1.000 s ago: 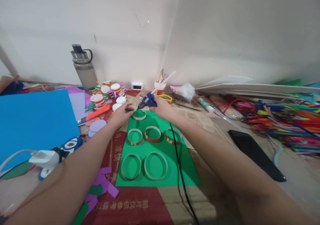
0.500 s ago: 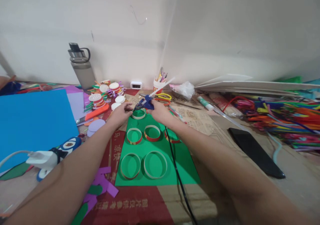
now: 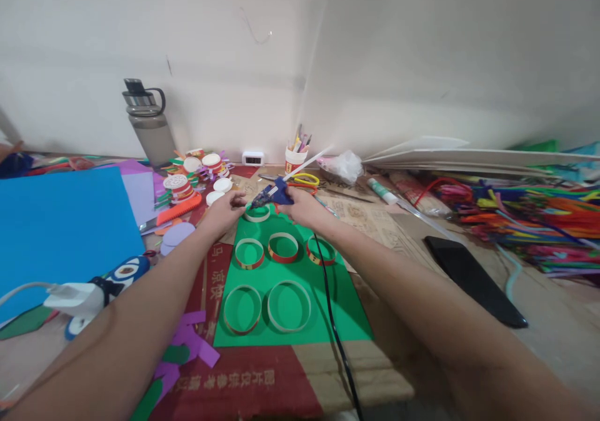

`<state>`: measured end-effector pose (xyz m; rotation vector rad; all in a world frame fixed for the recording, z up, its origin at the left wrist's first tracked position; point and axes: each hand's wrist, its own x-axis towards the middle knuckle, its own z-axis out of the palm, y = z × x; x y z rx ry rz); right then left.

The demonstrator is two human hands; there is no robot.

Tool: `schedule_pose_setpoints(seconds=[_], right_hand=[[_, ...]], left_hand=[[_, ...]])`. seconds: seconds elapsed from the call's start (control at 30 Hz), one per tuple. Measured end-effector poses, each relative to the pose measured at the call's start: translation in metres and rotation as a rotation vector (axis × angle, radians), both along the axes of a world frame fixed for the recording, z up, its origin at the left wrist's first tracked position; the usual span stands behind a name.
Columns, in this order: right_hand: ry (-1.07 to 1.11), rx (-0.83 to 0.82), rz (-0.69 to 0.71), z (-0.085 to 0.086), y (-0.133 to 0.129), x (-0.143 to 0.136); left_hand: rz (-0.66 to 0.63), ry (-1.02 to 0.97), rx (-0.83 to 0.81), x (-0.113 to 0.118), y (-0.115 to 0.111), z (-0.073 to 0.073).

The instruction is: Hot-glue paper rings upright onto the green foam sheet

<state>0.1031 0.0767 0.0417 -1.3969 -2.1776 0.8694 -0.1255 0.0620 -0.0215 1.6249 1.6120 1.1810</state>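
Note:
My right hand (image 3: 302, 207) is wrapped round a blue hot glue gun (image 3: 280, 191), with a white glue stick (image 3: 307, 163) jutting from its back. The gun's nozzle points down and left over the farthest paper ring (image 3: 257, 215). Beside that ring's left rim is my left hand (image 3: 228, 212), its fingers bent, with a gap between thumb and forefinger. Whether they touch the ring is too small to tell. Several more red-and-white rings, among them a near one (image 3: 289, 330), stand on a green sheet (image 3: 337, 321). The gun's black cord (image 3: 330, 308) runs across the sheet toward me.
At left are a blue sheet (image 3: 60, 221), a power strip (image 3: 126, 272), an orange cutter (image 3: 180, 210) and a bottle (image 3: 152, 127). Yellow-handled scissors (image 3: 305, 180) and a pen cup (image 3: 295, 157) stand behind. A black phone (image 3: 473, 280) and colourful pipe cleaners (image 3: 548, 215) are at right.
My left fingers have drawn slightly back from the glue gun's nozzle, and the gap between them shows more. The glue gun stays over the far ring. The whole view has shifted slightly.

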Motion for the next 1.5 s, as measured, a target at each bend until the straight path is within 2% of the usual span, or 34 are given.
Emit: schedule_pose_setpoints(seconds=[0.13,0.27,0.4,0.57,0.7,0.83,1.0,1.17,1.27,1.33,1.5], right_hand=[[0.034,0.048,-0.048,-0.002,0.002,-0.007],[0.012,0.052,-0.038,-0.007,-0.001,-0.012],[0.014,-0.035,-0.013,-0.007,-0.005,-0.009],[0.05,-0.195,0.028,0.001,-0.008,0.002],[0.099,-0.227,-0.022,0.005,-0.008,0.011],[0.232,-0.196,-0.084,0.0,-0.007,0.018],[0.34,-0.177,-0.122,-0.011,-0.006,0.017],[0.389,-0.173,-0.13,-0.017,-0.004,0.013],[0.412,-0.155,-0.143,-0.022,-0.003,0.012],[0.43,-0.15,-0.161,-0.025,-0.003,0.011],[0.529,-0.223,-0.212,-0.034,-0.003,0.009]], left_hand=[[-0.016,-0.018,-0.004,0.001,-0.001,0.003],[-0.009,-0.017,0.002,0.001,0.0,0.003],[-0.002,-0.006,0.012,0.001,0.001,0.0],[0.003,0.02,0.011,-0.001,0.002,-0.002],[0.003,0.014,0.018,0.0,0.0,-0.001],[0.048,0.015,0.074,0.004,-0.005,0.009],[0.168,0.202,0.171,0.008,-0.012,0.024],[0.231,0.413,0.08,0.005,-0.01,0.023],[0.236,0.449,0.046,0.006,-0.009,0.023],[0.236,0.4,0.002,0.007,-0.009,0.027],[0.261,0.125,-0.195,0.009,-0.006,0.036]])
